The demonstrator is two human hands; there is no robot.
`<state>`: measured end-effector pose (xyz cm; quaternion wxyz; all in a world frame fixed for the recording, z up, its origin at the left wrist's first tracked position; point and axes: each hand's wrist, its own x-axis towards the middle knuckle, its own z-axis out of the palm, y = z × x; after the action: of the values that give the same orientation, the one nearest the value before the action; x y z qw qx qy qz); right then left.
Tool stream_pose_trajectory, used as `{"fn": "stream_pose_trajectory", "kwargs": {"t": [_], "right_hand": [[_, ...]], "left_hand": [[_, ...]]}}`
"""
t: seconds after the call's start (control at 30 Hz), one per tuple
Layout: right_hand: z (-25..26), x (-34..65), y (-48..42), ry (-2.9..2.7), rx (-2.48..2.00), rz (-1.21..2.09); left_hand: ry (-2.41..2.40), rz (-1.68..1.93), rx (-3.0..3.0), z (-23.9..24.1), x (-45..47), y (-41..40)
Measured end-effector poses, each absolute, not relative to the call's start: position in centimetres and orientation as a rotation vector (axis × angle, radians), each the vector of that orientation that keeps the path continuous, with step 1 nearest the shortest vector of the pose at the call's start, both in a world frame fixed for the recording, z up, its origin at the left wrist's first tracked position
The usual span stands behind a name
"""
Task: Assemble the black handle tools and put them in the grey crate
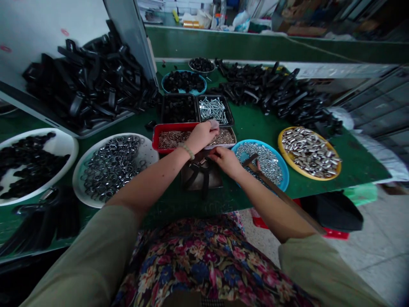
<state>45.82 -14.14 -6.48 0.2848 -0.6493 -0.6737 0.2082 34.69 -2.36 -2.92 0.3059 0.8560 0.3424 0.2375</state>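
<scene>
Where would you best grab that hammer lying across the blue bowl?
Take the hammer by its wooden handle, near the free end, coming from the right. Its head rests over the blue bowl of small metal parts, while the handle slants out past the table edge toward the person, so that end looks clear. The right hand is nearest, its forearm lying alongside the handle.

I work at an assembly bench in a small-parts workshop. My green bench top (252,123) carries sorted stock: a white dish (147,152) of steel rings, a blue dish (285,181) of nuts, a yellow dish (280,140) of metal sleeves, a red tray (155,140) of pins, and loose heaps of black plastic parts (281,96). A second bench (223,44) stands behind.
</scene>
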Motion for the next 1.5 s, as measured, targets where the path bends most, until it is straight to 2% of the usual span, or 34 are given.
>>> {"fn": "stream_pose_trajectory", "kwargs": {"t": [0.1, 0.23, 0.4, 0.63, 0.7, 0.83, 0.9, 1.03, 1.17, 1.23, 1.37, 1.5], "right_hand": [[-7.0, 45.8, -13.7, -1.934, -1.698, 0.493], [-7.7, 45.4, -13.6, -1.985, -1.698, 0.469], [-7.9, 45.0, -13.7, -2.099, -1.762, 0.363], [-8.4, 43.8, -15.1, -2.394, -1.812, 0.054], [-8.4, 43.5, -15.3, -2.372, -1.78, 0.107], [-7.3, 45.9, -16.1, -2.114, -1.733, 0.422], [-6.3, 49.0, -17.3, -1.879, -1.902, 0.413], [-4.9, 55.8, -20.5, -1.48, -2.581, 0.122], [-5.2, 58.6, -21.7, -1.578, -2.924, 0.332], [-5.2, 58.6, -21.6, -1.578, -2.941, 0.306], [-3.3, 57.7, -22.0, -1.427, -2.864, -0.073], [-0.6, 55.6, -22.4, -1.491, -2.323, -0.274]], "left_hand": [[0.797, 0.689, 1.894, -3.9, 29.9, -5.3], [0.91, 0.715, 1.38, -6.8, 25.3, -9.9], [1.013, 0.758, 1.192, -8.6, 24.9, -12.5], [1.046, 0.855, 1.548, -9.9, 25.8, -13.0], [1.069, 0.856, 1.598, -10.2, 25.8, -13.1], [1.061, 0.859, 1.576, -10.1, 25.7, -13.1], [1.053, 0.843, 1.578, -10.0, 25.6, -13.2], [1.032, 0.81, 1.7, -9.8, 25.2, -13.6], [1.047, 0.824, 1.872, -9.6, 24.7, -13.8], [1.073, 0.83, 1.999, -9.3, 24.3, -13.7], [1.014, 0.742, 2.233, -8.8, 23.8, -13.4], [0.852, 0.563, 2.504, -8.8, 23.9, -13.2]]}}
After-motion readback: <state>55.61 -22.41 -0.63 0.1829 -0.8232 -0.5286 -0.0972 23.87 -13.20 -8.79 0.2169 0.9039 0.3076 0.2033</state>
